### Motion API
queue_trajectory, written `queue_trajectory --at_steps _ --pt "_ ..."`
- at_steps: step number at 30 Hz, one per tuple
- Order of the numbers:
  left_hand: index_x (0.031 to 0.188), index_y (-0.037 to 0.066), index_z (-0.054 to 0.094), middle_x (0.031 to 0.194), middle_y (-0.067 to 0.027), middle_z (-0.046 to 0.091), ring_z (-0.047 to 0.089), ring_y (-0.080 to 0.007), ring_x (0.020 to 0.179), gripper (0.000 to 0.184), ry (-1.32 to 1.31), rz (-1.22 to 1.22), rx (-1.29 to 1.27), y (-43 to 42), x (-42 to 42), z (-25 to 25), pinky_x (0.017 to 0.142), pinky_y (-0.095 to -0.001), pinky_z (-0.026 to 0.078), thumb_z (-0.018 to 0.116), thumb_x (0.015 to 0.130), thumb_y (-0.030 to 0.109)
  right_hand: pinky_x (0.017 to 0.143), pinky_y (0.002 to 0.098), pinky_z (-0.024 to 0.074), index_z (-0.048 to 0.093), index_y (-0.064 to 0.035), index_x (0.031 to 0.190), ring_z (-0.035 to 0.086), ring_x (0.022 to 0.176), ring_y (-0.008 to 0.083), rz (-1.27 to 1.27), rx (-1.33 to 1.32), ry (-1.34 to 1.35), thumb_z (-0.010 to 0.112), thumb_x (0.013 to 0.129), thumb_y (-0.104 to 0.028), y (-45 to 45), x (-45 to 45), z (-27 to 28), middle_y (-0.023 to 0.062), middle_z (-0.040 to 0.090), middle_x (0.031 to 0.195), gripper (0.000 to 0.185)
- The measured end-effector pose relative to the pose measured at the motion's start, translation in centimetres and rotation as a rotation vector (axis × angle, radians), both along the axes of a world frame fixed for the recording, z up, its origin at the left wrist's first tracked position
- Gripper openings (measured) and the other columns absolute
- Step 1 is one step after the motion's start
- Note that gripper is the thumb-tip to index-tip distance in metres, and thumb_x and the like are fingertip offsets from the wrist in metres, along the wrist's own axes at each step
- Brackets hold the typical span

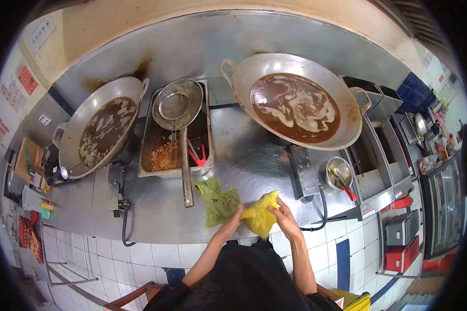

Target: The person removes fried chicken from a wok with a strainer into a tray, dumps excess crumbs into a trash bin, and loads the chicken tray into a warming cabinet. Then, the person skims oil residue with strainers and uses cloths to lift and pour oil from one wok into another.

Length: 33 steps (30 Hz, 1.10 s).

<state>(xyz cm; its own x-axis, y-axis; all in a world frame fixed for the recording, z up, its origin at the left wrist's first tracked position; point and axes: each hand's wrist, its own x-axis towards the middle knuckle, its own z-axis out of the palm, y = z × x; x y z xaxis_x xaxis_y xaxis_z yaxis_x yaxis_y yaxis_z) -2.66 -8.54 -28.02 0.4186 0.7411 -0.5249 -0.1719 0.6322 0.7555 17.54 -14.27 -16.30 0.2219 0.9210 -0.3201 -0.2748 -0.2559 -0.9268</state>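
Observation:
Just over the front edge of the steel counter, a bunched yellow cloth [261, 214] is stretched between my two hands. My left hand [233, 220] pinches its left end, and my right hand [285, 217] is closed on its upper right side. A second cloth, greenish yellow with dark stains [219, 203], lies spread on the counter right beside my left hand. Beyond it, the long handle of a round strainer [186, 171] points toward me from a rectangular tray [210, 140]. My fingertips are partly hidden by the yellow cloth.
Two large woks of brown liquid, one at left [70, 155] and one at right [355, 124], stand on burners. Red-tipped tongs [198, 157] rest in the tray. A metal bowl [333, 165] with a red-handled utensil sits at right. Hoses hang over the counter edge.

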Motion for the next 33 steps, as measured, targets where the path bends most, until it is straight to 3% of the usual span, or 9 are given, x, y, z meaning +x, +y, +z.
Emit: queue_trajectory --at_steps 4,9,13,15,18,22,24,29,33 --pt "0.124 -0.001 0.055 0.117 -0.0168 0.062 0.058 -0.0249 0.111 0.050 0.463 -0.263 0.573 2.4 3.8 11.1 0.095 -0.0330 0.043 0.057 0.093 0.038 0.068 0.0250 0.0469 0.050 -0.0017 0.104 0.058 0.079 0.0124 -0.127 0.078 -0.457 0.060 0.090 -0.005 0.6 1.5 -0.3 0.0105 0.062 0.091 0.018" --pt "0.105 0.004 0.058 0.098 -0.0156 0.065 0.063 -0.0314 0.095 0.025 0.307 0.039 0.986 4.0 6.5 15.3 0.080 -0.0359 0.048 0.062 0.088 0.022 0.074 0.0266 0.0453 0.048 -0.0020 0.101 0.055 0.082 0.0110 -0.264 0.211 -0.527 0.057 0.087 -0.002 0.5 2.2 3.6 0.0048 0.057 0.087 0.017" --pt "0.107 0.006 0.058 0.100 -0.0127 0.065 0.061 -0.0325 0.097 0.026 0.449 -0.084 0.998 2.0 5.2 10.4 0.083 -0.0383 0.048 0.064 0.084 0.016 0.076 0.0311 0.0443 0.049 -0.0024 0.102 0.056 0.081 0.0187 -0.260 0.111 -0.668 0.054 0.090 -0.010 -2.0 2.2 -1.7 0.0079 0.059 0.087 0.015" --pt "0.108 0.006 0.059 0.103 -0.0119 0.064 0.062 -0.0300 0.097 0.029 0.546 -0.114 0.995 0.1 2.9 6.4 0.084 -0.0382 0.049 0.066 0.081 0.014 0.075 0.0463 0.0440 0.054 -0.0012 0.097 0.056 0.083 0.0379 -0.150 -0.075 -1.137 0.056 0.082 -0.008 -4.1 2.8 -7.8 0.0167 0.060 0.088 0.016" --pt "0.107 0.005 0.058 0.101 -0.0126 0.065 0.063 -0.0310 0.094 0.032 0.740 0.039 0.814 -1.1 -1.7 4.6 0.083 -0.0382 0.050 0.069 0.079 0.016 0.075 0.0473 0.0440 0.055 -0.0010 0.094 0.057 0.084 0.0366 -0.243 -0.057 -1.270 0.056 0.079 -0.005 -6.5 2.0 -10.0 0.0160 0.060 0.088 0.015" --pt "0.109 0.005 0.056 0.095 -0.0150 0.067 0.065 -0.0344 0.089 0.036 1.315 0.376 1.008 -0.4 -4.7 3.7 0.080 -0.0394 0.051 0.070 0.078 0.018 0.071 0.0376 0.0484 0.058 0.0012 0.095 0.061 0.074 0.0280 -0.229 -0.009 -0.923 0.058 0.083 -0.004 -5.1 -1.5 -8.3 0.0154 0.062 0.082 0.012" --pt "0.111 0.003 0.053 0.091 -0.0170 0.066 0.064 -0.0383 0.083 0.041 1.082 0.225 0.549 0.5 -5.1 -1.2 0.075 -0.0441 0.051 0.070 0.079 0.022 0.073 0.0348 0.0496 0.061 0.0016 0.099 0.064 0.074 0.0241 -0.094 0.061 -0.754 0.057 0.089 -0.011 -1.8 -4.5 -9.2 0.0149 0.065 0.082 0.017" --pt "0.106 0.000 0.051 0.083 -0.0141 0.063 0.061 -0.0269 0.072 0.032 0.666 0.056 0.692 -0.5 -4.0 9.4 0.065 -0.0371 0.048 0.067 0.085 0.017 0.083 0.0346 0.0506 0.062 -0.0014 0.113 0.066 0.087 0.0233 0.035 -0.182 -0.628 0.049 0.097 -0.032 4.7 -6.5 -14.3 0.0153 0.068 0.097 0.036" --pt "0.099 0.000 0.053 0.076 -0.0072 0.056 0.052 -0.0120 0.064 0.016 0.361 0.125 0.820 -1.3 -4.5 16.8 0.060 -0.0278 0.044 0.061 0.089 0.009 0.093 0.0372 0.0465 0.056 -0.0004 0.124 0.063 0.102 0.0233 0.171 -0.356 0.437 0.043 0.099 -0.042 3.4 -6.9 -8.5 0.0097 0.064 0.116 0.050"
